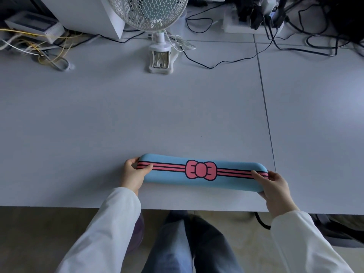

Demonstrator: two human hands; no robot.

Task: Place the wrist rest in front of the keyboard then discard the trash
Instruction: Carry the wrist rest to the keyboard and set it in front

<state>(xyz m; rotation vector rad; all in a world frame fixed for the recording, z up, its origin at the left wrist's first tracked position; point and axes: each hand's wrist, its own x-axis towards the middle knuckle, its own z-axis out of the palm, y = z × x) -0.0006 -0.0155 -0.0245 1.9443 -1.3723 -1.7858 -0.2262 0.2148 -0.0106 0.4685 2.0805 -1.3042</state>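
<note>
Blue with pink stripes and a pink bow, the wrist rest (pixel 202 177) lies lengthwise near the tabletop's (pixel 137 115) front edge, low in the frame. Both hands grip it: the left hand (pixel 134 175) closed around its left end, the right hand (pixel 275 186) around its right end. A clip-on fan (pixel 155 20) stands at upper centre.

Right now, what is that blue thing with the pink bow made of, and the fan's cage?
The wrist rest looks like soft foam under smooth matte fabric: its edges are rounded and puffy. The fan's cage looks like thin white-coated wire mesh, though it could be plastic.
</note>
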